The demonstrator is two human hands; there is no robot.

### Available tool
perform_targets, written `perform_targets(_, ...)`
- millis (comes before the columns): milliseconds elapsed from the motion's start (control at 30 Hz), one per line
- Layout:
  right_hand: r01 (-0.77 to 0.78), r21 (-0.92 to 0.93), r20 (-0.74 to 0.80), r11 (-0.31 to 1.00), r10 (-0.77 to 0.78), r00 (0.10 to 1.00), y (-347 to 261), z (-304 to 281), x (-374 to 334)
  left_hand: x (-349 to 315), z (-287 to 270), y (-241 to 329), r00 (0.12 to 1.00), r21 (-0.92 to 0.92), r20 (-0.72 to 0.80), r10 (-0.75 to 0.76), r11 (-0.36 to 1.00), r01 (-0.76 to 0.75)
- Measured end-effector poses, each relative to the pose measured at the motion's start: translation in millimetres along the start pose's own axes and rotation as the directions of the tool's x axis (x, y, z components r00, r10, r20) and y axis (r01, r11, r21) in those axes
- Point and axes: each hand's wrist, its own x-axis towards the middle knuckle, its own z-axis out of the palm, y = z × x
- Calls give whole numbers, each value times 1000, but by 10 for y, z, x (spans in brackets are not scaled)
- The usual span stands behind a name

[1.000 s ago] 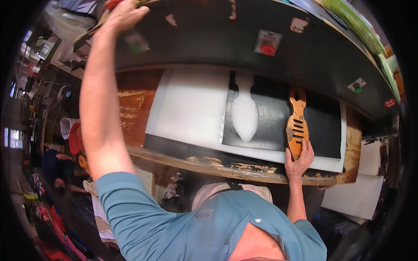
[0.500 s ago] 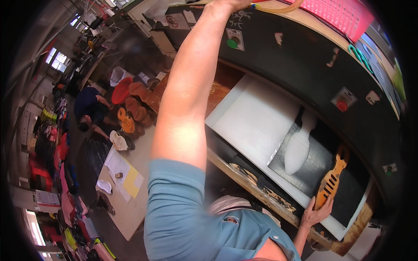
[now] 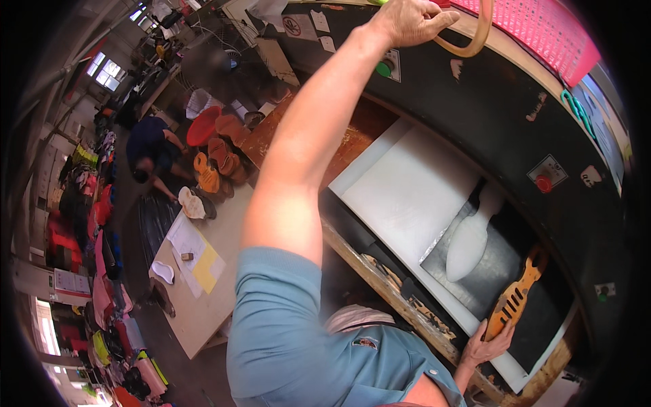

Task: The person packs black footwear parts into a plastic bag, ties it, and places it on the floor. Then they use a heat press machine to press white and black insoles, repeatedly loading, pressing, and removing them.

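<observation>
My left hand [image 3: 412, 22] reaches up to the top of the dark panel. Its fingers are loosely bent and stretched toward the right, beside a tan hose-like loop [image 3: 483, 30], and I see nothing in it; part of it is cut off by the upper edge. At the lower right, my right hand [image 3: 489, 344] grips the near end of an orange, slotted, sole-shaped cutting die [image 3: 510, 304], which lies on a black sheet [image 3: 542, 332]. To its left, a white sole-shaped piece [image 3: 468, 247] lies on dark, shiny material [image 3: 434, 261].
A white board [image 3: 407, 183] fills the left of the bed. Wooden strips [image 3: 410, 295] line its front ledge. Green [image 3: 384, 68] and red [image 3: 542, 183] buttons sit on the panel, below a pink basket [image 3: 536, 30]. A co-worker [image 3: 150, 146] bends beyond a table [image 3: 196, 319] on the left.
My left hand has moved right along the panel's top and shows more of itself. My right hand keeps hold of the orange die. The whole view has shifted slightly.
</observation>
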Motion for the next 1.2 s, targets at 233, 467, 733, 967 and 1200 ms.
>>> perform_targets(233, 29, -17, -12, 999, -29, 1000, 22, 16, 7, -101, 462, -120, 795, 113, -594, 121, 991, -67)
perform_targets(467, 42, -5, -11, 999, -42, 999, 23, 1, 0, -440, 477, -211, 885, 204, -370, 281, 954, -218)
perform_targets(733, 32, 18, -11, 999, -32, 999, 38, 15, 3, -699, 42, -424, 940, 323, -37, 340, 894, -310)
perform_targets(967, 34, -10, -7, 999, -34, 999, 72, 39, -2, -959, -46, -532, 939, 483, 50, 339, 815, -320)
perform_targets(1200, 51, 5, 4, 999, -51, 999, 107, 54, -9, -865, -328, -437, 919, 356, -286, 273, 920, -162)
